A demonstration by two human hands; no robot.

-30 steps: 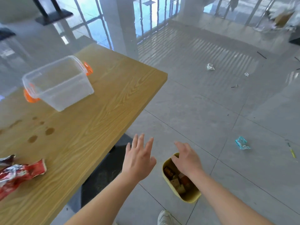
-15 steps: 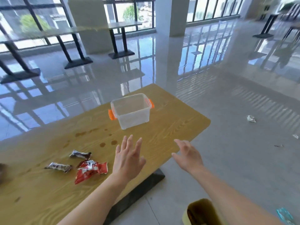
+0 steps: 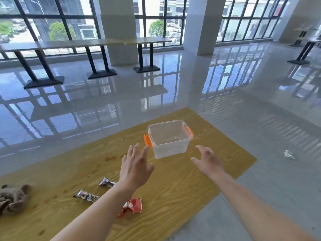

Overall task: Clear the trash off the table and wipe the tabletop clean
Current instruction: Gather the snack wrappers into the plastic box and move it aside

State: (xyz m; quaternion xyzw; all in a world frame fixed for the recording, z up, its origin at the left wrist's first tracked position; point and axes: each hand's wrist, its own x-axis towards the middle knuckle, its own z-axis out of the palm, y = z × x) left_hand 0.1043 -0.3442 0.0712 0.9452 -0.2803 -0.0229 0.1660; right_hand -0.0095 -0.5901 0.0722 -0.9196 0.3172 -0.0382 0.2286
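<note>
A wooden table (image 3: 173,185) carries a clear plastic box (image 3: 169,139) with orange clips near its far right end. My left hand (image 3: 135,166) hovers with spread fingers just left of the box, empty. My right hand (image 3: 207,161) hovers open just right of the box, also empty. Neither hand touches the box. A red wrapper (image 3: 132,206) lies partly under my left forearm. Two dark wrappers (image 3: 86,195) (image 3: 106,182) lie further left. A brown rag (image 3: 12,199) is crumpled at the table's left edge. Brown stains (image 3: 110,158) spot the wood.
Crumpled white trash (image 3: 289,154) lies on the glossy floor right of the table. Other tables on black pedestal legs (image 3: 102,73) stand along the windows, and a white pillar (image 3: 119,30) rises behind them. Another table base (image 3: 298,62) is at the far right.
The view has swung up from the bin on the floor to the tabletop. Both open hands have come up over the table, to either side of the clear box.
</note>
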